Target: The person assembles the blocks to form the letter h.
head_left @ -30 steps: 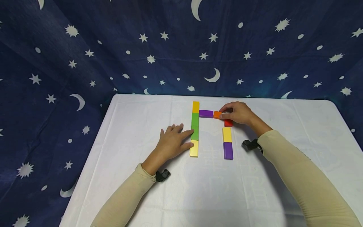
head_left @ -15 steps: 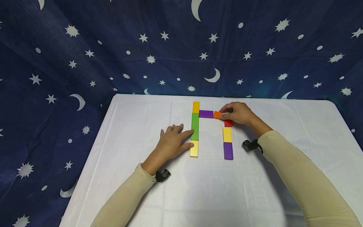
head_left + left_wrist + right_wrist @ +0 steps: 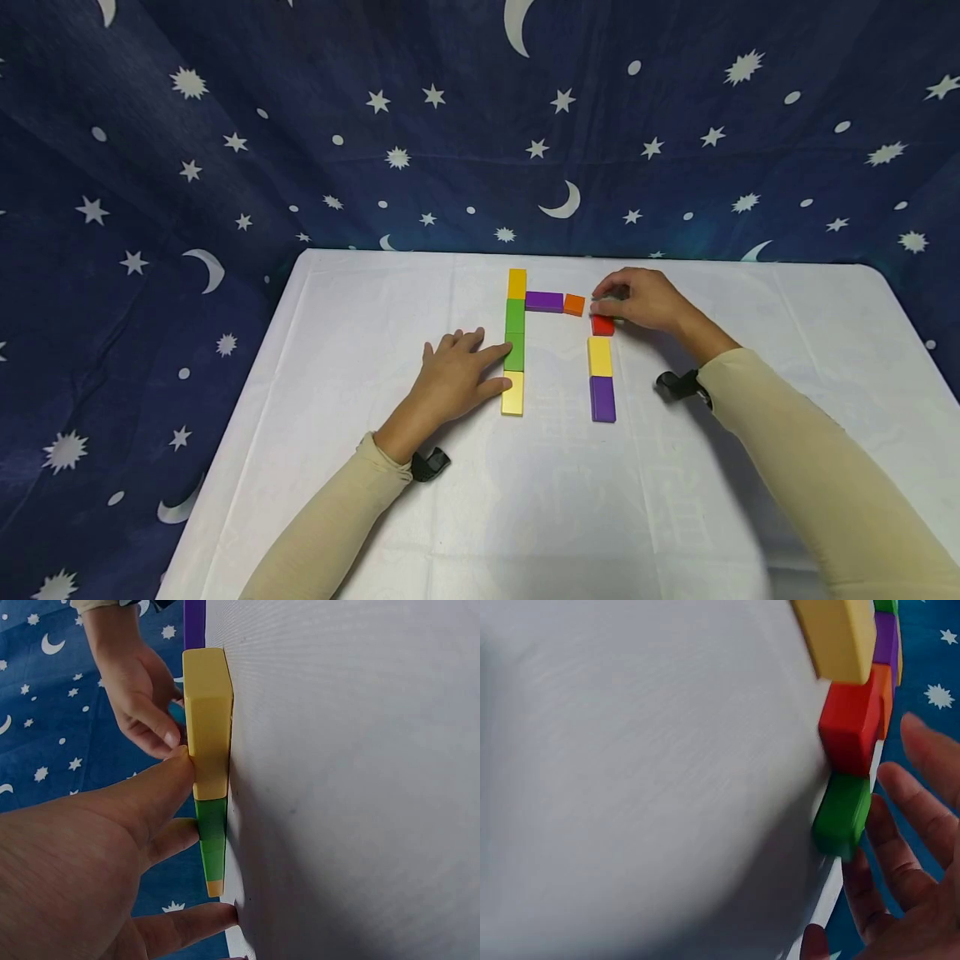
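Observation:
My left hand (image 3: 453,379) lies with fingers spread against a column of blocks. Its thumb touches the pale yellow block (image 3: 513,402) and its index finger a green block (image 3: 514,360); another green block (image 3: 515,313) and a golden yellow block (image 3: 517,283) continue the column. From it a purple block (image 3: 544,302) and a small orange block (image 3: 573,305) run rightward. My right hand (image 3: 643,298), fingers loosely bent and apart, hovers around the red block (image 3: 602,326). In the right wrist view, a green block (image 3: 844,814) sits against the red one, right beside the fingers.
Below the red block, a yellow block (image 3: 599,357) and a second purple block (image 3: 602,402) form the right column. A white cloth covers the table (image 3: 555,517). Behind it hangs a dark blue curtain (image 3: 450,175) with moons and stars. Black cameras are strapped to both wrists.
My right hand has drawn back to the right from the orange block, which now shows fully with a gap beside the thumb. The left hand stays in place.

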{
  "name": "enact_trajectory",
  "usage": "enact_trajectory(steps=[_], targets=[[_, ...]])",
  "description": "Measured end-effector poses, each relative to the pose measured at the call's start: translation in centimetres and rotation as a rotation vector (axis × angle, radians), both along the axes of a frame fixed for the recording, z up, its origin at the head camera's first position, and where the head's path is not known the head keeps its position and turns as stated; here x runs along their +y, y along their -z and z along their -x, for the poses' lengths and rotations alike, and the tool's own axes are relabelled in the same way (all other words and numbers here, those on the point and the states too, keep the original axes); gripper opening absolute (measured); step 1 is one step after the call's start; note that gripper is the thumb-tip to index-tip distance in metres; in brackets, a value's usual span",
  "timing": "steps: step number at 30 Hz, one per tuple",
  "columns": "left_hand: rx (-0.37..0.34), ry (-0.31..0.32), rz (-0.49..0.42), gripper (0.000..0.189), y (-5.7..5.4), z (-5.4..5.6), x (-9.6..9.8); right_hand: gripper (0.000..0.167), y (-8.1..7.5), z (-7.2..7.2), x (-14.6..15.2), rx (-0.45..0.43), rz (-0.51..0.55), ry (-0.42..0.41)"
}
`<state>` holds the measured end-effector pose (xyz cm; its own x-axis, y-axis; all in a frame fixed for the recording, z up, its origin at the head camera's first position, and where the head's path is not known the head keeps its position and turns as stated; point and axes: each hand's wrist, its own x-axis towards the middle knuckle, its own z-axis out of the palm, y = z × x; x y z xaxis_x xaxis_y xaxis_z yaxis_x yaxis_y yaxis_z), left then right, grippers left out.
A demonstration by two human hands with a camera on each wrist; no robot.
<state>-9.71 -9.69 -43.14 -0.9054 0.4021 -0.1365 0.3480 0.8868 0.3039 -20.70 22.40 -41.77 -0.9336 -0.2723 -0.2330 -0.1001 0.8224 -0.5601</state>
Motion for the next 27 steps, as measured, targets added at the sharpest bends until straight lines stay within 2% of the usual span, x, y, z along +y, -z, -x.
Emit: enact_trajectory(steps=[4, 10, 19, 27], targets=[[-0.002, -0.002, -0.004, 0.059, -0.1, 0.0, 0.0, 0.025, 0.3, -0.2, 0.9, 0.032, -0.004, -0.074], [0.001, -0.002, -0.008, 0.059, 0.0, -0.1, 0.0, 0.019, 0.8, -0.3, 1.6, 0.035, 0.024, -0.161], [0.013, 0.005, -0.014, 0.058, 0.0, -0.1, 0.0, 0.014, 0.7, -0.5, 1.5, 0.033, -0.002, -0.131], [0.003, 0.001, -0.015, 0.059, -0.1, 0.0, -0.1, 0.011, 0.8, -0.6, 1.6, 0.067, 0.008, -0.119]])
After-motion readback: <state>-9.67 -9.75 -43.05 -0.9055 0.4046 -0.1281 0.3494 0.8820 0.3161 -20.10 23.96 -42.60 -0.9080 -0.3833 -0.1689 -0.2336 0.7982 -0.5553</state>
